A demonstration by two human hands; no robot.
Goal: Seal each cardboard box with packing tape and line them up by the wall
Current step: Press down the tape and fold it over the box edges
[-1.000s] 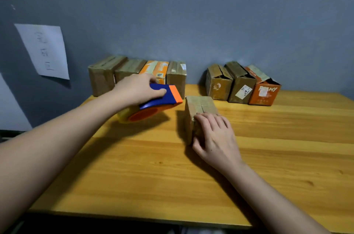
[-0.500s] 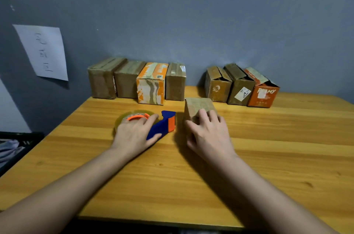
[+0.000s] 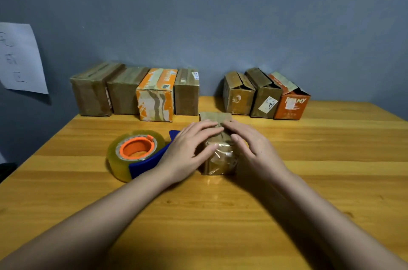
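Observation:
A small brown cardboard box [image 3: 217, 159] sits mid-table with shiny tape over its near end. My left hand [image 3: 189, 150] lies flat on its top left side, thumb against the near face. My right hand [image 3: 251, 148] presses flat on its top right side. The tape dispenser [image 3: 136, 154], blue with an orange core and a clear roll, lies on the table just left of my left hand, untouched. Several boxes stand along the wall: a left group [image 3: 136, 90] and a right group [image 3: 265, 95] with loose flaps.
The wooden table [image 3: 220, 214] stretches toward me. A gap [image 3: 210, 95] shows between the two box groups at the grey wall. A paper sheet [image 3: 19, 59] hangs on the wall at left.
My left hand set the tape dispenser down on the table, let go of it and moved onto the box. My right hand stayed on the box.

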